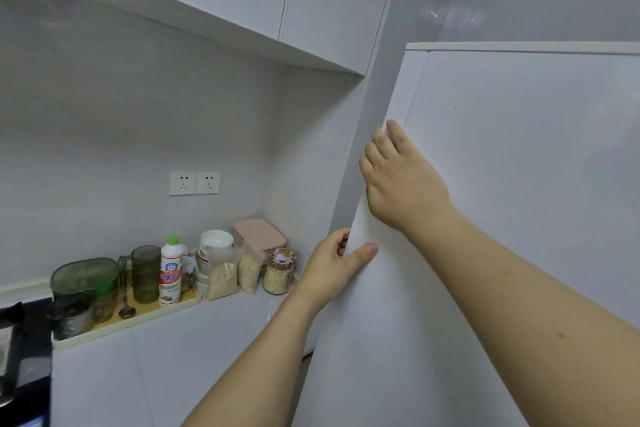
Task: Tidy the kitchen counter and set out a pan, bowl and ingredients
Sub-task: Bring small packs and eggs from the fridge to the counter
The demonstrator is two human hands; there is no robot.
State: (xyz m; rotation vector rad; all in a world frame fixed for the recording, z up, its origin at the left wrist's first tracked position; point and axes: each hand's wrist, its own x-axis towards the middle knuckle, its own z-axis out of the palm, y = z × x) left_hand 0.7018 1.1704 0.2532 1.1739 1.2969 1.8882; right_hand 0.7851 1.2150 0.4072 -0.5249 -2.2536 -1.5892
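Dim, flat, bluish light; soft focus, wide-angle bending at edges.

The big white door (502, 218) looks smooth and a bit shiny. The jar (278, 274) is clear glass. The cups (145, 274) are see-through green plastic.

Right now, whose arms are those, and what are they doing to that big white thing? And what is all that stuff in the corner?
Those arms belong to a person who wears a camera on their head, so the one picture shows what they see when they look forward and down. Both hands are on the edge of a tall white door, probably a fridge or a cupboard. The left hand curls round the edge lower down, thumb in front. The right hand hooks its fingers over the same edge higher up.

In the corner of the white counter stand a glass jar of oats, two clear bags of oats, a pink-lidded box, a white bowl and a white bottle with a green cap on a tray.
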